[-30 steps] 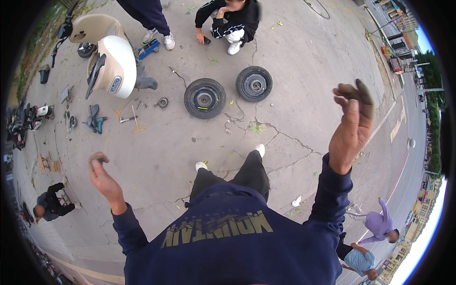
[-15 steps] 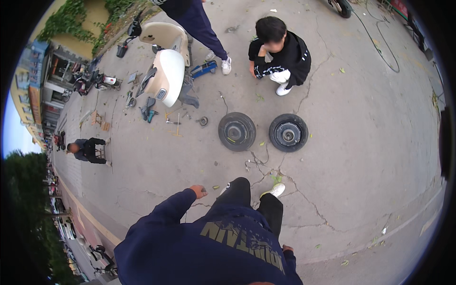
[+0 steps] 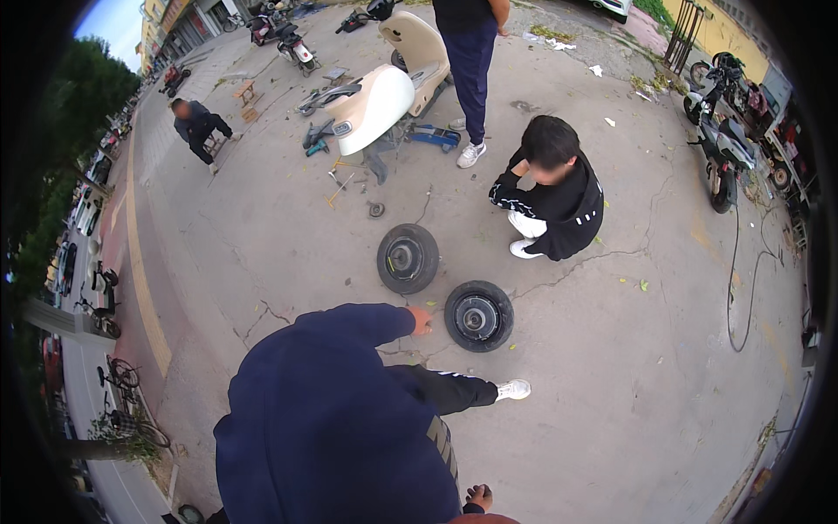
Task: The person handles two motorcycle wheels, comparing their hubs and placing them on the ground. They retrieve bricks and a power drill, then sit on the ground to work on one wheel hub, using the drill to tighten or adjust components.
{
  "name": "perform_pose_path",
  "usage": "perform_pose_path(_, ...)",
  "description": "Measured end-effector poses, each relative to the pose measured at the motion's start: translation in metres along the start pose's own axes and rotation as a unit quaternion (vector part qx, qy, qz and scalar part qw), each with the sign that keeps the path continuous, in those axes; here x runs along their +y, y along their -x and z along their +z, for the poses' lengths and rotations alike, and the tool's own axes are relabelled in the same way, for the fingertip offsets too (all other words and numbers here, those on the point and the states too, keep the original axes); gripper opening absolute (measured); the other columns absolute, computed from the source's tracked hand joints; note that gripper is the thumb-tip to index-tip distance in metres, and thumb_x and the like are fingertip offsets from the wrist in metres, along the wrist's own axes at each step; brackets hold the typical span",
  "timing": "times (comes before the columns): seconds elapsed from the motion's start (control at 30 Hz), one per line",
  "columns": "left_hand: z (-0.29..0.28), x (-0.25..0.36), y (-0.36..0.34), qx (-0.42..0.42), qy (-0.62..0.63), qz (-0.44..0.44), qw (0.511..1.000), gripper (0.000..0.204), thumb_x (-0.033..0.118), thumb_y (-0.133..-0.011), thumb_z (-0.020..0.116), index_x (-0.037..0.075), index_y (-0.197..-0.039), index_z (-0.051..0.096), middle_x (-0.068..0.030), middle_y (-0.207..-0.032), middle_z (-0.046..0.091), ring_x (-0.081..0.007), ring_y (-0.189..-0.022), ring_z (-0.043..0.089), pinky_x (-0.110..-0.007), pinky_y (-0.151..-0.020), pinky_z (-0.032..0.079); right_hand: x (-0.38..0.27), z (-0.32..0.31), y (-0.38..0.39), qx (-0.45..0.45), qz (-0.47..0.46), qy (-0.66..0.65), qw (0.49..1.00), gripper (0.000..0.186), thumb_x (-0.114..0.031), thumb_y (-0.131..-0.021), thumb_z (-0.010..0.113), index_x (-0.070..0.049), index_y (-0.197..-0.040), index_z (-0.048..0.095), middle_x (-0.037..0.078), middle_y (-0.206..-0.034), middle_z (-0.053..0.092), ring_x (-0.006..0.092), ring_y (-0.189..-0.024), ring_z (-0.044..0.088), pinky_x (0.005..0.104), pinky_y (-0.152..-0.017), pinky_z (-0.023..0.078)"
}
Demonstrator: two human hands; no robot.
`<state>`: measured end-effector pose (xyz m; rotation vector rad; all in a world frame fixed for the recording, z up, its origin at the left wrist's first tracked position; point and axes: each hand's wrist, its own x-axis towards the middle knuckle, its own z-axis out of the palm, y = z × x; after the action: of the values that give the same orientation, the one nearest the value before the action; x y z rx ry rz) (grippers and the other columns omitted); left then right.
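My left hand (image 3: 421,320) hangs over the pavement beside a wheel with a black tyre and a dark hub (image 3: 478,317); its fingers are loosely stretched, and nothing shows in them. It looks close to the tyre's left side, but I cannot tell how high above the ground it is. A second wheel (image 3: 407,259) lies flat a little farther and to the left. Low in the view, my right hand (image 3: 479,498) is at my side with its fingers curled; whatever they hold, if anything, is hidden.
A person (image 3: 559,192) squats beyond the wheels, and another person (image 3: 467,70) stands by a partly dismantled cream scooter (image 3: 380,105). A blue floor jack (image 3: 434,136) and tools (image 3: 318,140) lie near it. Farther left a person sits (image 3: 202,131). Motorbikes (image 3: 723,148) and a hose (image 3: 735,288) are at right.
I have stepped and turned to the right, so the scene has swung across the view. My left hand has come up beside the right-hand wheel. More of my right hand shows.
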<state>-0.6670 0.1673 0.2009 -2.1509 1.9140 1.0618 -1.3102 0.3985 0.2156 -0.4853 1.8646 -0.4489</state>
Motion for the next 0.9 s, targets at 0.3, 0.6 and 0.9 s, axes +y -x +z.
perform_pose_path(0.3,0.068,0.162,-0.068,-0.349,-0.283,-0.023,0.893,0.059,0.061,-0.082,0.066,0.011,-0.11,0.08,-0.0198,-0.114,0.075,-0.0345,-0.11,0.07,-0.045,-0.098,0.053,-0.095,-0.218,-0.062,0.092,0.149,-0.013,0.984,0.032,-0.022,-0.099,0.062,0.003,-0.12,0.066,0.014,-0.096,0.076,0.0239,-0.075,0.076,0.0335,-0.054,0.055)
perform_pose_path(0.6,-0.05,0.592,-0.447,-0.054,-0.159,0.133,0.977,0.038,0.043,-0.093,0.067,0.009,-0.109,0.074,-0.0187,-0.107,0.074,-0.0387,-0.105,0.069,-0.048,-0.093,0.054,-0.123,-0.329,-0.204,0.128,0.149,-0.058,0.979,0.032,-0.018,-0.098,0.062,0.008,-0.115,0.068,0.017,-0.096,0.077,0.0283,-0.073,0.077,0.0389,-0.062,0.062)
perform_pose_path(0.9,-0.056,0.898,-0.561,-0.106,-0.181,0.215,0.954,0.044,0.043,-0.095,0.064,0.009,-0.121,0.073,-0.0168,-0.115,0.074,-0.0361,-0.11,0.069,-0.044,-0.098,0.053,-0.226,-0.549,-0.434,0.13,0.239,-0.06,0.96,0.034,-0.025,-0.088,0.061,0.003,-0.1,0.077,0.016,-0.082,0.077,0.0277,-0.076,0.078,0.0408,-0.079,0.062)
